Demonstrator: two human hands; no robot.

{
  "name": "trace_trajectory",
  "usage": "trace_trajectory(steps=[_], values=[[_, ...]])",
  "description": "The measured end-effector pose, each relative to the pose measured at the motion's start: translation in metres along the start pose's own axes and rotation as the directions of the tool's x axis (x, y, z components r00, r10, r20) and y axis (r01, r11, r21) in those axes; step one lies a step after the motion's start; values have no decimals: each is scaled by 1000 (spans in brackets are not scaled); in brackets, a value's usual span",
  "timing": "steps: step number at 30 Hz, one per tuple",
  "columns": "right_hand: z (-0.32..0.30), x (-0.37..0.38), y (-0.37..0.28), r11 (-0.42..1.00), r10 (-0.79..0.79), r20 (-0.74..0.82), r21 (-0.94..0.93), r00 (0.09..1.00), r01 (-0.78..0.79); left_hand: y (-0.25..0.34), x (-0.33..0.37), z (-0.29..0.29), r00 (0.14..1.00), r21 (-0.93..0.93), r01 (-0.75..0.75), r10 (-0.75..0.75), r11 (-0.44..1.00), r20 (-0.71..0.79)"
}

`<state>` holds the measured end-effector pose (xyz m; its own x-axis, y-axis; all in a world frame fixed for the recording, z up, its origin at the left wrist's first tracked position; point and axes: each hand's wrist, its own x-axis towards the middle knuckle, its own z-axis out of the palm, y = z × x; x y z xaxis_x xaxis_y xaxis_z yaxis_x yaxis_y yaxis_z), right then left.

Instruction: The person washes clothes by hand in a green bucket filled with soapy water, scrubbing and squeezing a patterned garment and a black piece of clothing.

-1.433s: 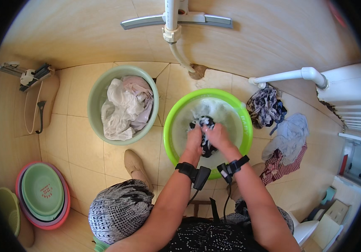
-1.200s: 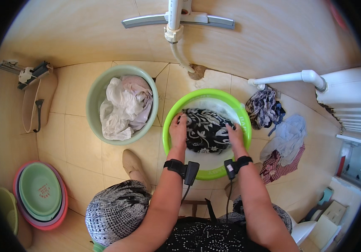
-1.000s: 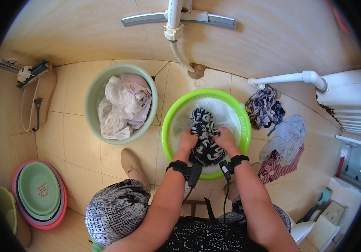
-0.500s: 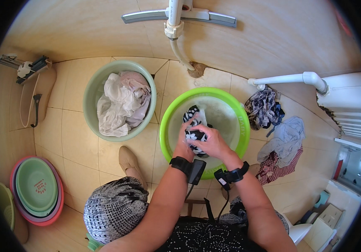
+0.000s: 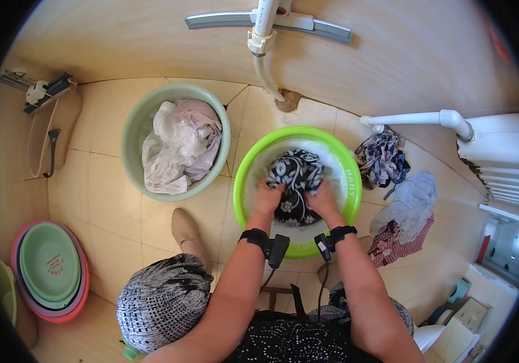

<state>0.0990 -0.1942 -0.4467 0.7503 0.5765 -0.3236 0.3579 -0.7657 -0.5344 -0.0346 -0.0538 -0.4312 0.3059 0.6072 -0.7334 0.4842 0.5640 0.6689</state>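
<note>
A black cloth with a white flower pattern (image 5: 295, 181) lies spread in the soapy water of the bright green basin (image 5: 245, 175). My left hand (image 5: 266, 197) is closed on the cloth's left edge. On the opposite edge, my right hand (image 5: 324, 198) is closed too, with the fabric bunched in its fingers. The fingertips of both hands are partly hidden by cloth and water. Each of my wrists wears a black strap with a small box and a cable.
A pale green basin (image 5: 129, 136) with white and pinkish laundry (image 5: 178, 145) stands to the left. On the floor at the right lie a dark patterned garment (image 5: 380, 157), a light blue cloth (image 5: 413, 199) and a red checked cloth (image 5: 398, 242). Stacked basins (image 5: 51, 266) stand at lower left.
The black cloth was bunched between my two hands above the water; now it is spread out in the basin. My hands have moved apart to its two sides.
</note>
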Motion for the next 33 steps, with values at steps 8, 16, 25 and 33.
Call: trace_trajectory(steps=[8, 16, 25, 33], values=[[-38, -4, -50, 733, 97, 452, 570, 887, -371, 18, -3, -3, 966, -543, 250, -166, 802, 200], [-81, -35, -154, 854, -459, 342, 424, 820, 302, 74, -52, -5, 922, -705, 343, -79, 621, 379], [-37, 21, -33, 998, 34, 213, 48, 976, -46, 71, -47, 26, 929, -361, 248, -114, 899, 353], [-11, 1, -25, 996, -32, 244, -74, 969, 51, -13, 6, -14, 989, 348, -102, 56, 932, 140]])
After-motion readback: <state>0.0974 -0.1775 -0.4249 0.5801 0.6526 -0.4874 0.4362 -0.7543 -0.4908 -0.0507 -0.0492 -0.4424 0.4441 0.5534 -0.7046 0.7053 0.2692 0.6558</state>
